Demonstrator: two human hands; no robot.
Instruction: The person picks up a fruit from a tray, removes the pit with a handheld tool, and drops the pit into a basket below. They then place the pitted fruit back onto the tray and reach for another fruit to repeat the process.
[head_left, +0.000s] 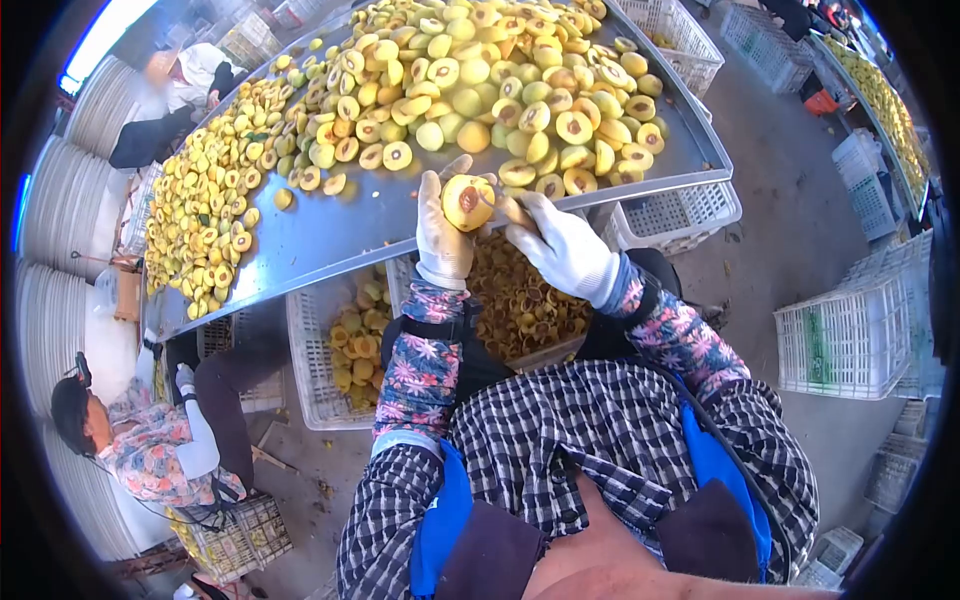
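Note:
My left hand (445,228), in a stained white glove, is closed around a yellow peach half (467,203) whose brown pit cavity faces up. Close on its right is my right hand (562,245), also gloved, with fingers wrapped round a small pitting tool (488,203). The tool's thin metal end meets the fruit's cut face; most of its handle is hidden by the fingers. Both hands are at the near edge of a metal table (330,235). A large heap of peach halves (470,75) lies on it, many with brown centres showing.
Below my hands, a crate holds brown pits (525,310); left of it a white crate (315,370) holds yellow fruit pieces. Another white crate (675,215) stands under the table's right end. A co-worker (150,440) sits at left; stacked crates (845,335) stand at right.

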